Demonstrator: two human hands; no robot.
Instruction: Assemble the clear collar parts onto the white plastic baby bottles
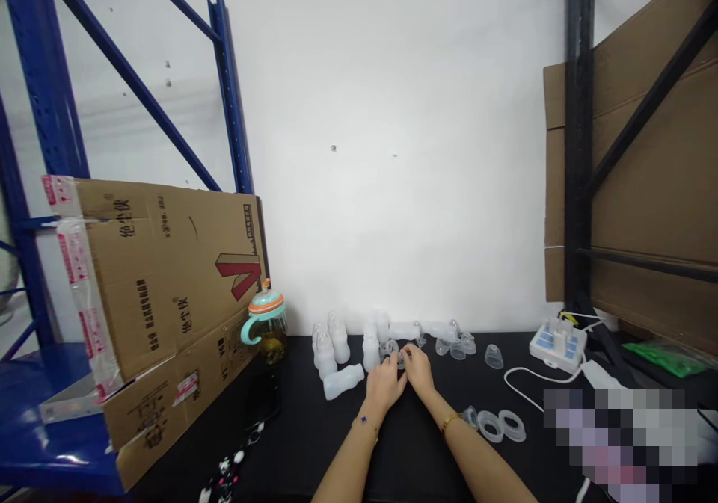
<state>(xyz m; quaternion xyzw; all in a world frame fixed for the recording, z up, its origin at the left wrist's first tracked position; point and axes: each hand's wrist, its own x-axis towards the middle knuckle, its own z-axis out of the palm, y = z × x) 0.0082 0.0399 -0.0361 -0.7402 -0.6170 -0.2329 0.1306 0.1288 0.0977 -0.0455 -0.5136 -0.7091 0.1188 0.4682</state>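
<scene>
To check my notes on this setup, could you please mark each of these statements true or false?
1. The left hand and right hand meet over small clear parts. True.
2. The teal-lidded cup stands to the right of the hands. False: it stands to their left, beside the cardboard box.
3. A frosted bottle lies on its side. True.
4. The gold bracelet is on the left wrist. False: it is on the right wrist.
</scene>
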